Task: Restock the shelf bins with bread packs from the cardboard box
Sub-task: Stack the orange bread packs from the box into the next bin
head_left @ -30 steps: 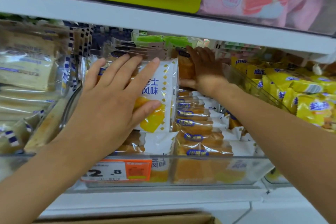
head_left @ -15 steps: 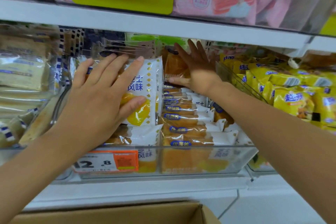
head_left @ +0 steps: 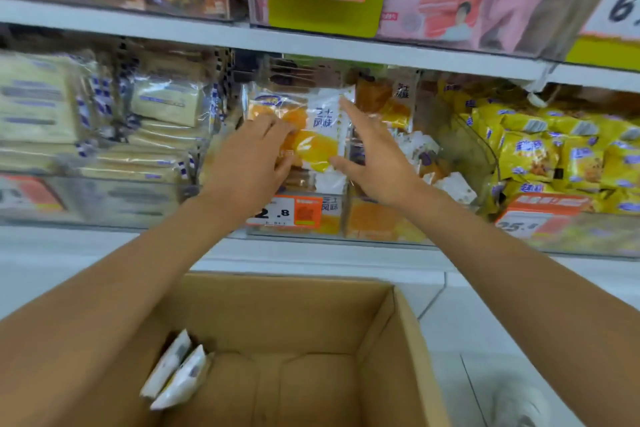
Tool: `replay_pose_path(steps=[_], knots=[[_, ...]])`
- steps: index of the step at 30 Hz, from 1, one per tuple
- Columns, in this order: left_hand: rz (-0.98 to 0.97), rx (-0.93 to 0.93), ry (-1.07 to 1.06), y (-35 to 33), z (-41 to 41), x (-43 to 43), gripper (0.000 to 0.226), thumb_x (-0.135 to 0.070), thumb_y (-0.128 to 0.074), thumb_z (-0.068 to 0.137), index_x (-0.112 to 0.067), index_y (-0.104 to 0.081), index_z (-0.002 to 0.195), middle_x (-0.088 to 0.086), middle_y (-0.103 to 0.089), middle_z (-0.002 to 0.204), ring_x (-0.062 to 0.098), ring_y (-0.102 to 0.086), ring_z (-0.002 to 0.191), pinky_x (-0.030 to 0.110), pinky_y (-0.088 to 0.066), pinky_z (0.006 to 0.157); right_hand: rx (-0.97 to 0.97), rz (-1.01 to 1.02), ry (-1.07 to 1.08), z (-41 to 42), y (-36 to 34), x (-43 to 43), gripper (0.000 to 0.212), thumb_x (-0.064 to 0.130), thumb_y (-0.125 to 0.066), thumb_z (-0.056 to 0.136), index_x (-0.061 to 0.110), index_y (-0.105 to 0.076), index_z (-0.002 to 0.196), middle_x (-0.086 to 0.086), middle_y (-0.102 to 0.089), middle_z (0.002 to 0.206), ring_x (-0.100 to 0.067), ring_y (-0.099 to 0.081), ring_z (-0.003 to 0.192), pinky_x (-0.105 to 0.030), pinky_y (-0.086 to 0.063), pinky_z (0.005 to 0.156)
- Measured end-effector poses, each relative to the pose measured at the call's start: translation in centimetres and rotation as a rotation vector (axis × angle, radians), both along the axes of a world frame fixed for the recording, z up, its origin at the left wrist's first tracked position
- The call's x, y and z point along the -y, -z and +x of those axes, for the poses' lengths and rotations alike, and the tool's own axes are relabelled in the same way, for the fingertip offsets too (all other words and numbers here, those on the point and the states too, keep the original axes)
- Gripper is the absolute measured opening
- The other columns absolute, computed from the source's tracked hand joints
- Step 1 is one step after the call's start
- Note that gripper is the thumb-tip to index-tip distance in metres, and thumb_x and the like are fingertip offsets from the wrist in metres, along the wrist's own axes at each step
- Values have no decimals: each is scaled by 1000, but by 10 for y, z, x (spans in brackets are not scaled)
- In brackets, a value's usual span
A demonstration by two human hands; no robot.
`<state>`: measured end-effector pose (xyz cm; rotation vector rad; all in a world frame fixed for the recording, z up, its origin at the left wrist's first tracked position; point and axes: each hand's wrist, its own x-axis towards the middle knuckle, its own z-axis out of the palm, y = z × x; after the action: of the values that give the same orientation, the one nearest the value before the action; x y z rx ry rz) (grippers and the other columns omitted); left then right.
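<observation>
A bread pack (head_left: 323, 135) with a white wrapper and yellow print stands upright in the left half of a clear bin (head_left: 377, 229), which sits at the front edge of the middle shelf (head_left: 311, 255). The left hand (head_left: 256, 156) lies flat against the pack's front face, fingers loosely spread over its orange left side and gripping nothing. The right hand (head_left: 374, 159) is wide, with straight fingers. Its forefinger reaches toward the pack's upper right corner and its thumb is at the lower right edge. The frame is blurred, so it seems to touch the wrapper, but that is not certain.

More orange bread packs (head_left: 381, 104) fill the right half of the bin behind the right hand. An orange and white price tag (head_left: 287, 213) hangs on the bin's front wall.

Toward the left end of the shelf are stacked pale sandwich packs (head_left: 41, 104), and toward the right end lie yellow snack bags (head_left: 540, 152).

Below the shelf's front edge an open cardboard box (head_left: 401, 340) sits under both forearms. Two white-wrapped packs (head_left: 176, 371) lean in its near left corner, beside the left forearm.
</observation>
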<state>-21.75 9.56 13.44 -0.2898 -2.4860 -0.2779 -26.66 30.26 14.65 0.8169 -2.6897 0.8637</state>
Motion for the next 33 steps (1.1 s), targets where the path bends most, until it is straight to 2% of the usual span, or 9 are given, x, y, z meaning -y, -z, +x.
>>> replay_pose_path(steps=[3, 7, 9, 15, 18, 22, 27, 30, 33], knots=[[48, 5, 0, -1, 18, -1, 27, -20, -57, 95, -16, -63, 121, 5, -61, 121, 25, -56, 108, 34, -42, 89, -157, 68, 136, 18, 8, 3, 69, 44, -55, 95, 39, -17, 152, -9, -6, 162, -31, -7, 148, -50, -18, 116], [300, 192, 57, 21, 73, -11, 20, -14, -55, 92, -14, -62, 110, 4, -60, 106, 21, -57, 89, 36, -48, 78, -295, -32, 139, 76, 35, 10, 41, 21, -59, 91, 16, -55, 131, -12, -48, 131, -22, -47, 116, -35, -44, 92], [413, 381, 33, 50, 102, -9, 17, -18, -55, 93, -16, -61, 109, 1, -60, 102, 19, -57, 86, 32, -47, 74, -75, -4, 74, 111, 68, 13, 31, 18, -59, 91, 16, -60, 123, -7, -52, 122, -19, -51, 107, -28, -41, 82], [505, 919, -159, 188, 172, 30, 19, -27, -55, 97, -21, -62, 114, -5, -63, 111, 11, -58, 92, 32, -47, 92, 665, 312, 18, 188, 221, 4, 30, 13, -54, 95, 15, -62, 124, -4, -56, 133, -19, -53, 120, -28, -41, 99], [638, 1052, -254, 249, 186, 44, 16, -18, -57, 97, -14, -63, 111, -2, -59, 102, 17, -59, 100, 29, -47, 84, 1006, 454, 168, 200, 295, -8, 35, 9, -46, 98, 7, -55, 132, -14, -56, 135, -26, -54, 118, -29, -41, 93], [838, 1158, -340, 300, 203, 51, 9, -5, -57, 95, -14, -60, 93, 6, -59, 98, 24, -57, 98, 30, -44, 81, 1227, 512, 202, 210, 371, -9, 54, 8, -54, 95, 14, -39, 146, -10, -42, 148, -28, -43, 133, -34, -37, 110], [904, 1289, -400, 326, 214, 50, 12, -11, -52, 99, -14, -62, 104, 6, -60, 96, 21, -57, 73, 26, -44, 52, 1108, 605, 325, 221, 412, 14, 72, 59, -66, 79, 20, -48, 137, -11, -31, 150, -33, -21, 141, -48, -31, 111], [919, 1318, -399, 330, 218, 49, 14, -11, -51, 99, -13, -62, 107, 8, -61, 103, 22, -60, 84, 26, -47, 62, 985, 676, 363, 227, 423, 18, 40, 38, -64, 87, 15, -62, 119, -12, -52, 130, -32, -43, 124, -41, -45, 97], [992, 1315, -397, 329, 215, 51, 13, -10, -51, 99, -14, -61, 106, 7, -62, 101, 19, -60, 83, 24, -47, 63, 1049, 457, 432, 211, 410, 21, 15, 14, -58, 93, 10, -69, 102, -8, -66, 97, -24, -62, 91, -31, -50, 73]])
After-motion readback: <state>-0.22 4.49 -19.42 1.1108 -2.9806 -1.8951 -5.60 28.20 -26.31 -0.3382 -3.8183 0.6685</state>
